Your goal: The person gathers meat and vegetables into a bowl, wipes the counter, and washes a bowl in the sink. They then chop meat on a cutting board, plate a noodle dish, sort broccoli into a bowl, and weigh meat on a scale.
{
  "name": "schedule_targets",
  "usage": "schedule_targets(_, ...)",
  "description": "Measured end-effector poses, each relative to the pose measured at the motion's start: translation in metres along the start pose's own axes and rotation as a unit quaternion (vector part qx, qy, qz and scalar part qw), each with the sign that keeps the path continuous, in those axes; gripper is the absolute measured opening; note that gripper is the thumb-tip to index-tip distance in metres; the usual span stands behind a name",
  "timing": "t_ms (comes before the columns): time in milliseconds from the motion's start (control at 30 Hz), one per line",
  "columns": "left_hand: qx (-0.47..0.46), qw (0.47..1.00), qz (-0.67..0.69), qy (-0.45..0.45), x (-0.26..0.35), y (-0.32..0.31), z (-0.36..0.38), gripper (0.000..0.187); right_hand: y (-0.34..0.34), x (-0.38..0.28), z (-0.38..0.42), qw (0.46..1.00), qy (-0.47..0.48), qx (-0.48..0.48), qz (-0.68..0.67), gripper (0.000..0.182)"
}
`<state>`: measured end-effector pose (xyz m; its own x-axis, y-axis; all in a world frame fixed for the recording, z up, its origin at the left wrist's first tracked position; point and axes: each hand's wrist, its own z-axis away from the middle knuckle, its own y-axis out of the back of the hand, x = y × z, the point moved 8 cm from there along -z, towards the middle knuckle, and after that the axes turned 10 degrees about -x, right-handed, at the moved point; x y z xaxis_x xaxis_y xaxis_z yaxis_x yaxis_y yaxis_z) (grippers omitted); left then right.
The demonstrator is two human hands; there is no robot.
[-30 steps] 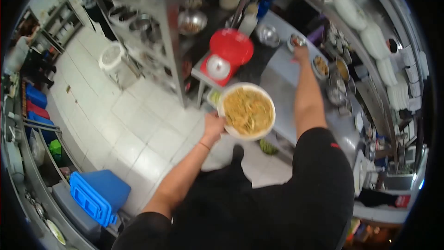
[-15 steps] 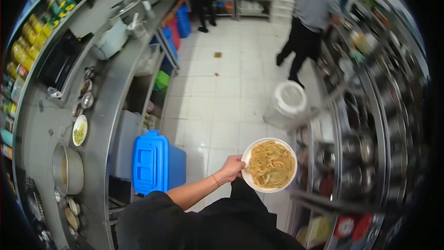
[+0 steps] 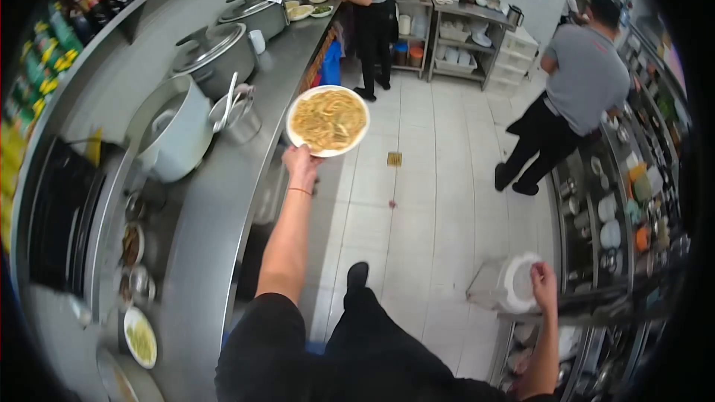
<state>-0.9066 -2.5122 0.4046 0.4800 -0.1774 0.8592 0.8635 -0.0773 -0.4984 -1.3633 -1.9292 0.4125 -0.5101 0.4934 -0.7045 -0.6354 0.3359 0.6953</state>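
My left hand [image 3: 301, 161], at the end of an outstretched arm, grips the near rim of a white plate [image 3: 291, 134]. Brownish-yellow noodles with bits of vegetable [image 3: 328, 120] fill the plate, which hangs over the edge of the steel counter in this view. Down at the right, my right hand [image 3: 544, 283] has its fingers loosely curled, with nothing seen in them. It overlaps the white lid of a clear bin [image 3: 515, 283] standing on the floor.
Along the left steel counter [image 3: 223, 171] stand large pots [image 3: 175, 134], a metal container with a ladle [image 3: 242, 119] and bowls. One person [image 3: 370, 15] works at its far end. Another person [image 3: 585, 78] stands by the right-hand shelves [image 3: 596, 231]. White floor tiles [image 3: 413, 216] run between.
My left hand has carried the plate forward and left, away from my body. My right hand has come into view. The camera view has shifted ahead along the aisle.
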Motion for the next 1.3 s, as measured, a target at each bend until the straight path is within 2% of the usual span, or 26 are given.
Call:
schedule_targets(33,0.019,0.999,0.019,-0.022,0.009,0.009,-0.059,0.034,-0.014,-0.027,-0.025,1.0,0.017,-0.01,0.008,0.018)
schedule_targets(133,0.079,0.995,0.036,-0.042,0.028,0.041,-0.217,0.035,-0.107,-0.024,-0.053,0.995,-0.08,-0.064,0.002,0.018)
schedule_targets(167,0.111,0.992,0.037,-0.052,0.032,0.053,-0.258,0.036,-0.143,-0.028,-0.052,0.986,-0.113,-0.117,0.032,0.019)
schedule_targets(200,0.108,0.993,0.035,-0.042,0.029,0.061,-0.292,0.036,-0.179,-0.022,-0.042,0.979,-0.084,-0.159,0.1,0.021)
schedule_targets(267,0.144,0.987,0.052,-0.057,0.031,0.077,-0.355,0.037,-0.227,-0.064,-0.026,0.917,-0.178,-0.346,0.093,0.024)
schedule_targets(333,0.137,0.988,0.059,-0.042,0.019,0.094,-0.414,0.038,-0.249,-0.069,-0.009,0.907,-0.184,-0.371,0.076,0.03)
schedule_targets(433,0.154,0.984,0.086,-0.034,0.009,0.115,-0.469,0.039,-0.24,-0.065,-0.004,0.905,-0.255,-0.332,0.076,0.03)
schedule_targets(533,0.029,0.997,0.065,-0.009,-0.018,0.123,-0.536,0.036,-0.221,-0.062,-0.02,0.911,-0.301,-0.256,0.121,0.032)
schedule_targets(633,0.068,0.988,0.126,0.053,-0.016,0.094,-0.519,0.036,-0.216,-0.056,-0.046,0.922,-0.295,-0.223,0.115,0.033)
schedule_targets(667,-0.004,0.986,0.167,0.009,-0.015,0.071,-0.505,0.036,-0.214,-0.06,-0.054,0.927,-0.297,-0.213,0.089,0.032)
schedule_targets(700,-0.079,0.975,0.204,-0.037,-0.015,0.044,-0.485,0.036,-0.216,-0.055,-0.059,0.931,-0.286,-0.214,0.077,0.031)
schedule_targets(767,-0.311,0.904,0.28,0.09,-0.042,-0.035,-0.406,0.029,-0.222,-0.031,-0.053,0.94,-0.281,-0.195,0.006,0.031)
schedule_targets(833,-0.326,0.913,0.203,0.138,-0.093,-0.093,-0.282,0.04,-0.227,0.004,-0.034,0.946,-0.276,-0.155,-0.069,0.031)
schedule_targets(900,-0.365,0.9,0.082,0.225,-0.223,-0.101,-0.15,0.05,-0.229,0.036,0.019,0.949,-0.265,-0.09,-0.143,0.029)
schedule_targets(933,-0.383,0.859,-0.033,0.339,-0.3,-0.097,-0.075,0.052,-0.231,0.049,0.053,0.956,-0.261,-0.054,-0.122,0.03)
schedule_targets(967,-0.36,0.8,-0.157,0.454,-0.391,-0.08,0.013,0.043,-0.232,0.061,0.095,0.956,-0.272,-0.007,-0.105,0.032)
schedule_targets(1000,-0.472,0.677,-0.141,0.547,-0.457,-0.065,0.12,0.039,-0.244,0.076,0.143,0.951,-0.298,0.001,-0.088,0.033)
schedule_targets(1033,-0.556,0.6,-0.247,0.52,-0.457,-0.077,0.243,0.039,-0.257,0.093,0.194,0.939,-0.334,0.014,-0.079,0.035)
schedule_targets(1067,-0.652,0.406,-0.338,0.544,-0.445,-0.079,0.354,0.047,-0.276,0.108,0.246,0.916,-0.389,0.02,-0.092,0.035)
schedule_targets(1100,-0.756,0.179,-0.375,0.505,-0.42,-0.083,0.467,0.057,-0.294,0.115,0.296,0.892,-0.437,0.02,-0.115,0.036)
schedule_targets(1133,-0.893,-0.015,-0.355,0.275,-0.408,-0.112,0.559,0.058,-0.295,0.124,0.338,0.87,-0.47,0.066,-0.13,0.035)
schedule_targets(1167,-0.942,-0.196,-0.27,0.035,-0.384,-0.115,0.619,0.06,-0.303,0.118,0.372,0.85,-0.497,0.099,-0.144,0.034)
schedule_targets(1200,-0.946,-0.237,-0.208,-0.07,-0.356,-0.138,0.668,0.058,-0.306,0.102,0.408,0.823,-0.52,0.137,-0.18,0.034)
schedule_targets(1233,-0.956,-0.205,-0.11,-0.177,-0.329,-0.171,0.712,0.051,-0.286,0.082,0.444,0.781,-0.541,0.229,-0.213,0.033)
schedule_targets(1267,-0.978,-0.149,-0.137,-0.058,-0.318,-0.203,0.746,0.05,-0.273,0.069,0.473,0.738,-0.553,0.309,-0.233,0.032)
schedule_targets(1300,-0.98,-0.082,-0.172,0.062,-0.3,-0.237,0.776,0.049,-0.274,0.063,0.493,0.727,-0.559,0.319,-0.238,0.032)
